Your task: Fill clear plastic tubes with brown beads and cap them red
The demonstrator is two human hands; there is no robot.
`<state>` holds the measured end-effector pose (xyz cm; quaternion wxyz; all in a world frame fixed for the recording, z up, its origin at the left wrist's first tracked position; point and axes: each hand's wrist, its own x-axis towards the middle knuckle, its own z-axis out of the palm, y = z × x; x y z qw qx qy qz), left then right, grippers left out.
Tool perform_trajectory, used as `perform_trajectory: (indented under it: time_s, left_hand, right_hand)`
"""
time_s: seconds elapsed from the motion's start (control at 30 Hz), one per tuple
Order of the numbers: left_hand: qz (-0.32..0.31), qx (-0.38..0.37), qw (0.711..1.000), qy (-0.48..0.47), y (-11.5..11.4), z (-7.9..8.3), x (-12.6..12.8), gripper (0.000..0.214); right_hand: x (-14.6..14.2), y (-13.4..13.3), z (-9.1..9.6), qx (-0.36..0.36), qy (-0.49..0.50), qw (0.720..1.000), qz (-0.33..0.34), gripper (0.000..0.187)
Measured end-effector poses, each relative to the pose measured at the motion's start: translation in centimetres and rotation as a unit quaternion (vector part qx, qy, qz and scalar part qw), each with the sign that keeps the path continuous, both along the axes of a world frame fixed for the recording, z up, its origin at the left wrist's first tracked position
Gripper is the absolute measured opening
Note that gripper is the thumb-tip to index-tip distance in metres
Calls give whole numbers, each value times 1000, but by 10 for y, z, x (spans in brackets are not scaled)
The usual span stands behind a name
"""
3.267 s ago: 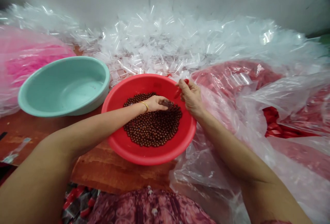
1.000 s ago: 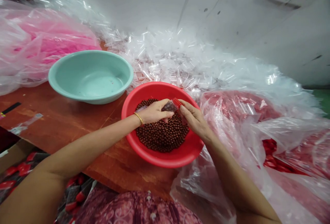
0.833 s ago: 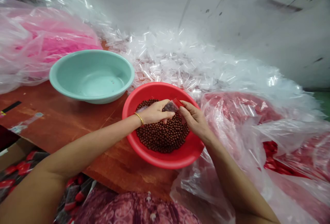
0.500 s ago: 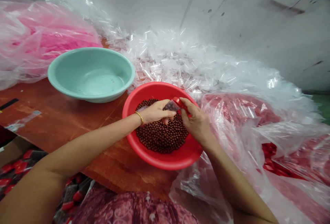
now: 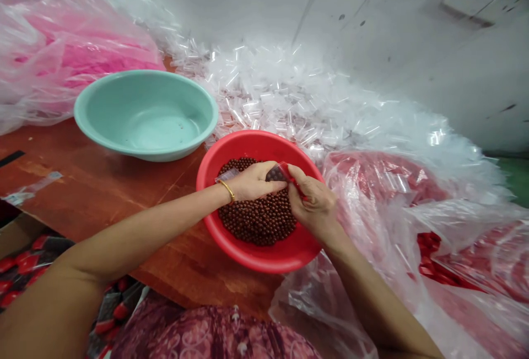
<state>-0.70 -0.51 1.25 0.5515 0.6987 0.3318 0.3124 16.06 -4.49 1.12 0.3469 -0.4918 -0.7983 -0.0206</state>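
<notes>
Over the red basin (image 5: 231, 249), my left hand (image 5: 252, 180) grips a small clear container (image 5: 276, 173) filled with dark brown balls. My right hand (image 5: 312, 196) is closed around the container's red cap (image 5: 285, 169), its fingers mostly covering it. Beneath both hands, a heap of shiny brown balls (image 5: 258, 221) fills the bottom of the basin. A piece of clear plastic (image 5: 228, 174), perhaps another container, lies on the balls beside my left wrist.
An aqua basin (image 5: 144, 155) stands on the reddish table (image 5: 103, 183) at left. Behind lies a large pile of clear plastic containers (image 5: 289, 89). A bag of pink pieces (image 5: 95, 56) sits far left, a bag of red caps (image 5: 433, 260) at right. Filled red-capped containers (image 5: 28, 262) lie lower left.
My right fingers have closed further over the red cap, hiding more of it. The container has shifted slightly within the grip. The camera view has moved a little.
</notes>
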Motion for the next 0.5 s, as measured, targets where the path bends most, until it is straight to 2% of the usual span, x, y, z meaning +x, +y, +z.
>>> perform_trajectory:
  time_s: [0.1, 0.2, 0.3, 0.4, 0.5]
  left_hand:
    - [25, 98, 992, 73, 1, -1, -3, 15]
    - [46, 130, 979, 148, 0, 2, -1, 12]
    - [12, 146, 972, 184, -5, 5, 5, 12]
    - [-15, 180, 953, 242, -10, 8, 7, 17]
    - [13, 225, 928, 296, -14, 9, 6, 23]
  right_hand:
    - [4, -4, 2, -35, 21, 999, 30, 35]
    - [7, -5, 10, -52, 62, 993, 87, 31]
    - [0, 0, 17, -69, 173, 981, 58, 23]
    - [-17, 14, 16, -145, 299, 943, 7, 43]
    - [-30, 28, 10, -271, 370, 888, 34, 58]
